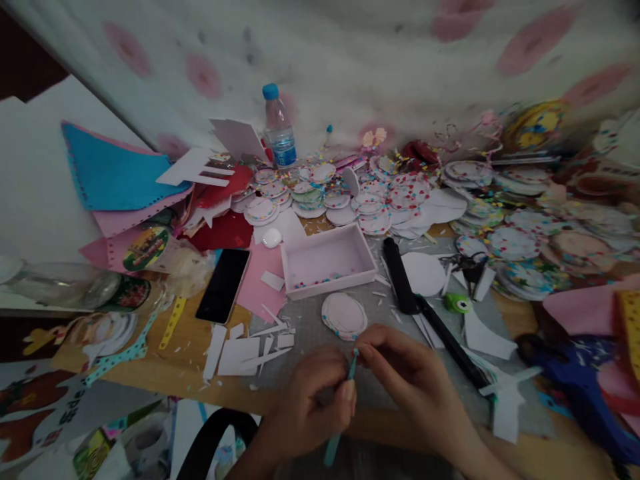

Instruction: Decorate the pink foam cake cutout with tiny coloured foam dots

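My left hand (325,393) is closed around a slim teal stick-like tool (333,448), whose kind I cannot make out. Its tip points up and away from me. The fingers of my right hand (407,380) are pinched together at that tip; whatever is between them is too small to name. Just beyond my fingertips, a round white paper disc (345,315) with coloured dots along its edge lies on the grey mat (305,333). Behind the disc stands an open, shallow white box (327,260) with small coloured beads along its near inside edge.
Stacks of decorated paper discs (373,200) line the back, beside a water bottle (280,130). A phone (223,285) and white paper scraps (250,353) lie to the left. On the right are a long black tool (445,340), a green punch (457,303) and a blue glue gun (580,387).
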A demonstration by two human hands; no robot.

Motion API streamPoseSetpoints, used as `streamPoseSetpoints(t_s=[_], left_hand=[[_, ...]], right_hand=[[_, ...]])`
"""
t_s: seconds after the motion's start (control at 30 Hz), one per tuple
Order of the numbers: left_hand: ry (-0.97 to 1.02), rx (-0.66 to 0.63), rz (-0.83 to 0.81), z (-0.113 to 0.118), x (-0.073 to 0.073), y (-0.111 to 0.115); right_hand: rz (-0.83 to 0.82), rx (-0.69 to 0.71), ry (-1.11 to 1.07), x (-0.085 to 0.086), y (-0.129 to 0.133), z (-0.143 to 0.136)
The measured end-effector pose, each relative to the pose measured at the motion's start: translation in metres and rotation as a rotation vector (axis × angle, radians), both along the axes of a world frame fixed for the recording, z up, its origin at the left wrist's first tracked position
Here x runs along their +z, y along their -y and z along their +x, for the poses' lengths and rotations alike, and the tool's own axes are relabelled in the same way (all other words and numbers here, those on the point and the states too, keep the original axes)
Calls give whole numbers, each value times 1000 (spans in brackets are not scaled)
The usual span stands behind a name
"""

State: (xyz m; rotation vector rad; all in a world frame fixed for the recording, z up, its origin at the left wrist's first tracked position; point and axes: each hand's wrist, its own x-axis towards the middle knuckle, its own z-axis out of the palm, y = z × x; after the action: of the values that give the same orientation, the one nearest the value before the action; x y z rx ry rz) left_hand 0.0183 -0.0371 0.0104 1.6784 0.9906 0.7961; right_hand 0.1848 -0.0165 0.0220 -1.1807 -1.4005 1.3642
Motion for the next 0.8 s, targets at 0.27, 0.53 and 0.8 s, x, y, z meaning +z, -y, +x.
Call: streamPoseSetpoints(t_s=[0.27,0.53,0.8], left_hand=[[-20,-45,17,3,3,-8],[-50,66,-49,4,-5,2],[-83,306,-60,-28,-18,3]], right_hand=[[-67,35,-18,-1,-1,7],[147,34,156,-9,-3,14],[604,291,620,-44,-21,29]])
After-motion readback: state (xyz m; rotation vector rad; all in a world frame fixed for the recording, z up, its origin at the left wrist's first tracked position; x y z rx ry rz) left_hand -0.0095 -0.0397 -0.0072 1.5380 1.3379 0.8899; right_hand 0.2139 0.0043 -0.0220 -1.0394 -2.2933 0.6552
